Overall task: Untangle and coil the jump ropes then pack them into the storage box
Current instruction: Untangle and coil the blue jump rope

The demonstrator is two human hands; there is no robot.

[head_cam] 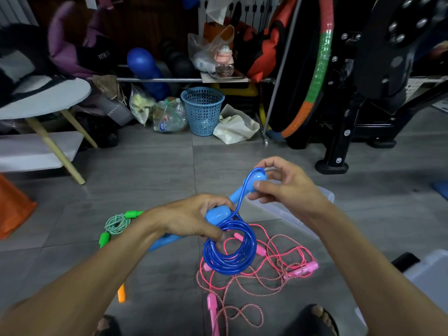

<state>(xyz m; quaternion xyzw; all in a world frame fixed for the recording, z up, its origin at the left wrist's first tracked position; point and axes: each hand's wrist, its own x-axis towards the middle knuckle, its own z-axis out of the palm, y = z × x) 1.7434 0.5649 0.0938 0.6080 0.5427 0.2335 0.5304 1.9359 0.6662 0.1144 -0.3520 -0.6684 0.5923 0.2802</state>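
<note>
Blue rope is being coiled: the left hand grips coil and one handle, the right hand pinches the other handle. Next, I judge, tuck that handle in, then pack it into the clear box on the floor behind; the pink ropes are tangled.

The setting is a home storage or exercise room with a grey tiled floor. Evidence: a black exercise machine at far right, a striped hula hoop leaning beside it, a blue perforated wastebasket at far centre, bagged plastic bottles, and a white round table at left.
</note>
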